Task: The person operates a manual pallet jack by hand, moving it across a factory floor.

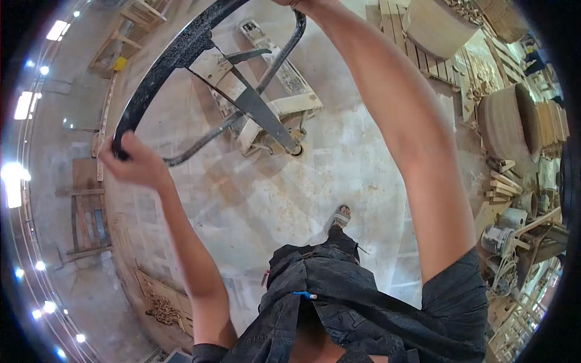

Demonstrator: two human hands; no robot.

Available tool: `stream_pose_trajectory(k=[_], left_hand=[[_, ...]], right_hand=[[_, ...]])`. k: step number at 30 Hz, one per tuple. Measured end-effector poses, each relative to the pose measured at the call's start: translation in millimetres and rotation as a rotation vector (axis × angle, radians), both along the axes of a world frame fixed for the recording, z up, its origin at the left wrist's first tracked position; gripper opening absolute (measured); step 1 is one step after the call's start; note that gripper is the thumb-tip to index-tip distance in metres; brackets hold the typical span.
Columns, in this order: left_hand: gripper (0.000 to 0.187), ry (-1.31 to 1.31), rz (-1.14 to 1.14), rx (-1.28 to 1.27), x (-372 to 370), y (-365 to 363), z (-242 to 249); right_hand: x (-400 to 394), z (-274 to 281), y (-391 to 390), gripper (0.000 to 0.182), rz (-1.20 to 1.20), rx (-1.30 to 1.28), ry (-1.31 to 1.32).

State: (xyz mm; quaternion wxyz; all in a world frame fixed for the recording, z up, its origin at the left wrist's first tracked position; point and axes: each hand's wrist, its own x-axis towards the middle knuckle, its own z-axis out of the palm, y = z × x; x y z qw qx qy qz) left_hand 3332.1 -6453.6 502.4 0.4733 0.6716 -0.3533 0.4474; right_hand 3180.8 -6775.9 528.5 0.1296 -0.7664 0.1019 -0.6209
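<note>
I grip the black looped handle point(181, 48) of a white pallet jack point(266, 103) with both hands. My left hand point(130, 160) is closed around the left end of the loop. My right hand point(299, 5) is at the top edge of the picture, closed on the right side of the loop; only part of it shows. The handle's dark shaft runs down to the jack's base near a small wheel point(295, 150). The jack's two white forks point away from me across the concrete floor. My sandalled foot point(342, 215) stands just behind it.
Wooden pallets point(417, 54) and large wooden cable drums point(508, 121) stand at the right with stacked timber offcuts point(502, 181). More wooden frames point(88, 212) lean at the left wall. A carved wooden panel point(160, 302) lies low on the left. The floor is dusty concrete.
</note>
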Motion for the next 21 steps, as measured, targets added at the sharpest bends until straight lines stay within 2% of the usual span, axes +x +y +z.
stream_pose_trajectory(k=[1, 3, 4, 5, 6, 7, 8, 9, 11, 12, 13, 14, 15, 16, 17, 18, 19, 21], left_hand=[[0.030, 0.013, -0.028, -0.026, 15, 1, 7], [0.034, -0.016, -0.031, 0.072, 57, 6, 8], [0.034, -0.023, -0.035, 0.059, 68, 4, 13], [0.036, 0.341, -0.130, -0.037, 75, 6, 20], [0.039, 0.708, -0.232, -0.120, 78, 13, 25], [0.039, 0.702, -0.253, -0.128, 82, 25, 26], [0.039, 0.713, -0.370, -0.126, 84, 38, 18], [0.039, 0.725, -0.479, -0.123, 83, 56, 9], [0.039, 0.818, -0.739, -0.093, 65, 114, -7], [0.039, 0.849, -0.871, -0.071, 51, 150, -20], [0.040, 0.853, -0.890, 0.024, 37, 189, -35], [0.040, 0.853, -0.906, 0.112, 25, 227, -52], [0.037, 0.716, -0.831, 0.237, 12, 265, -71], [0.034, 0.816, -0.946, 0.278, -26, 305, -77], [0.030, 0.863, -1.033, 0.311, -57, 338, -85], [0.025, 0.869, -1.080, 0.277, -80, 373, -108], [0.019, 0.908, -1.028, 0.245, -110, 402, -118], [0.016, 0.898, -0.885, 0.385, -144, 466, -160]], right_hand=[[3, 14, 8, 0.034, 0.012, -0.019, -0.014], [4, 20, 20, 0.039, -0.129, 0.223, 0.408], [10, 15, 27, 0.045, -0.298, 0.179, 0.476], [-4, 29, 55, 0.045, -0.312, 0.165, 0.466], [-23, 37, 92, 0.046, -0.265, 0.339, 0.488], [-38, 46, 120, 0.047, -0.215, 0.510, 0.504], [-45, 28, 135, 0.045, -0.281, 0.376, 0.435], [-60, 23, 152, 0.045, -0.290, 0.368, 0.434], [-112, 9, 205, 0.042, -0.238, 0.258, 0.513], [-139, 3, 234, 0.045, -0.105, 0.313, 0.549], [-167, -1, 263, 0.048, 0.032, 0.357, 0.584], [-192, -6, 293, 0.049, 0.173, 0.529, 0.682], [-216, -15, 325, 0.049, 0.318, 0.698, 0.780], [-238, -31, 356, 0.046, 0.374, 0.755, 0.836], [-258, -34, 399, 0.043, 0.379, 0.810, 0.889], [-278, -65, 435, 0.041, 0.211, 0.655, 0.913], [-296, -82, 475, 0.039, 0.120, 0.591, 0.951], [-321, -130, 559, 0.043, -0.022, 0.550, 1.009]])
